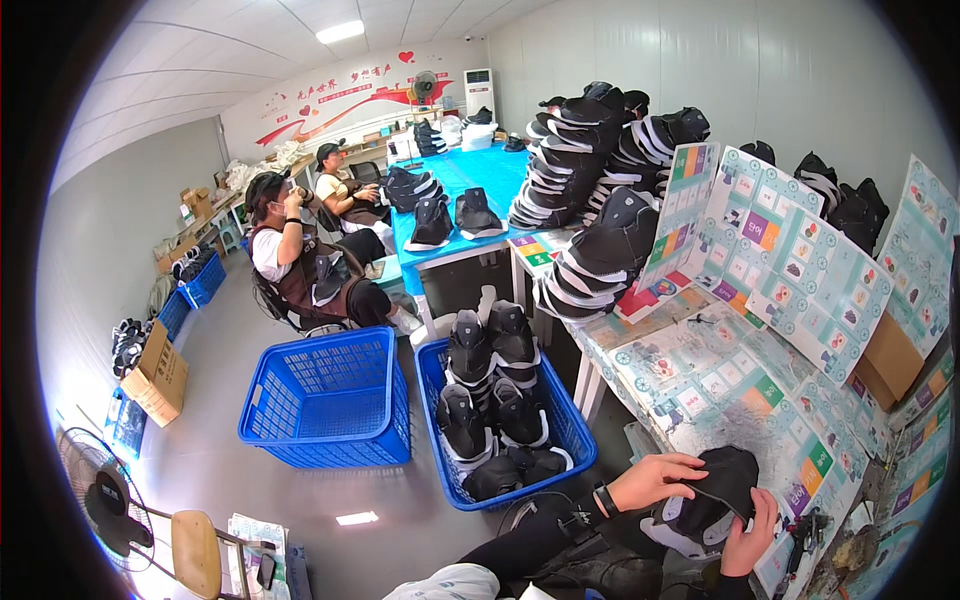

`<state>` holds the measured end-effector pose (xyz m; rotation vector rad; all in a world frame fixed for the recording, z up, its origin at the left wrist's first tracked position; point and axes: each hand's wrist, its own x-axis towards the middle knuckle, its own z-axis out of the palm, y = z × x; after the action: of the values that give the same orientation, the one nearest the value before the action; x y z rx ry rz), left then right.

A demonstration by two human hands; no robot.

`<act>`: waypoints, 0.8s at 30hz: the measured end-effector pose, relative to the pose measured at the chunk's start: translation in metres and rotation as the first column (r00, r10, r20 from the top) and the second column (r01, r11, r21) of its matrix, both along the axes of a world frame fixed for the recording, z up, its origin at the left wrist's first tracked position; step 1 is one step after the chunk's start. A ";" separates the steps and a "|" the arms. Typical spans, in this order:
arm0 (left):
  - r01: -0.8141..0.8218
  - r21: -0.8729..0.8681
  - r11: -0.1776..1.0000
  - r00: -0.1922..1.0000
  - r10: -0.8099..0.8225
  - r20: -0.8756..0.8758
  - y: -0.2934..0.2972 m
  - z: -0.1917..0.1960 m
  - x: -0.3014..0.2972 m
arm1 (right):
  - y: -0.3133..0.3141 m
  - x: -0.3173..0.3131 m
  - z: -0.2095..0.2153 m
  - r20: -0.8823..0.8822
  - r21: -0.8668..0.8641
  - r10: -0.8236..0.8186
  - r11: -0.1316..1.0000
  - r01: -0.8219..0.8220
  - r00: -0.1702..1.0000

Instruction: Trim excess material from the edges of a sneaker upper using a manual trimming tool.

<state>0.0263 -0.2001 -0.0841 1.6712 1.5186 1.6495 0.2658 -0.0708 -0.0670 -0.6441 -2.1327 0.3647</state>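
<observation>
two blue plastic baskets with lattice walls stand side by side on the grey floor. the left basket [325, 400] shows only its open grid bottom; the right basket [575, 440] holds a heap of black shoes with white sole edges [490, 395], some standing heel up, some lying flat. further back a smaller blue crate [205, 282] sits by the wall with dark items in it, too small to tell apart, and a brown cardboard box [160, 375] lies tilted on the floor nearby.

at the lower right the person's own hands work on one black shoe upper [715, 490], a soft, dull, fabric-looking piece with a rounded toe, held just above the near edge of the worktable [700, 400]. the left hand [655, 478] lies curled over its left side with fingers bent onto the opening; a dark watch is on that wrist. the right hand [750, 535] grips the shoe from below and the right, thumb up against its rim.

the worktable is covered with glossy printed sheets of pale green and coloured squares. more such sheets lean upright behind it. tall, slanting stacks of black uppers [590, 180] rise on the table beyond, and a long table with a blue cover [470, 180] carries more. two seated people [310, 260] are at the left.
</observation>
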 end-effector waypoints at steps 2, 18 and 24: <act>0.001 0.019 1.000 0.999 0.000 -0.032 -0.002 -0.004 0.005 | -0.002 0.009 0.001 0.008 -0.046 0.048 0.998 -0.047 0.999; -0.054 -0.218 0.974 0.915 0.136 0.380 0.054 -0.024 0.018 | 0.073 -0.002 -0.039 -0.229 -0.472 -0.008 0.875 -0.104 0.973; -0.205 -0.206 0.957 0.961 0.237 0.145 0.089 -0.026 0.003 | 0.090 -0.012 -0.025 -0.305 -0.610 0.127 0.736 -0.296 0.944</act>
<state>0.0292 -0.1114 -0.1099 1.2682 1.7669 1.6478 0.2533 0.0194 -0.0920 -0.6859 -1.8151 1.2940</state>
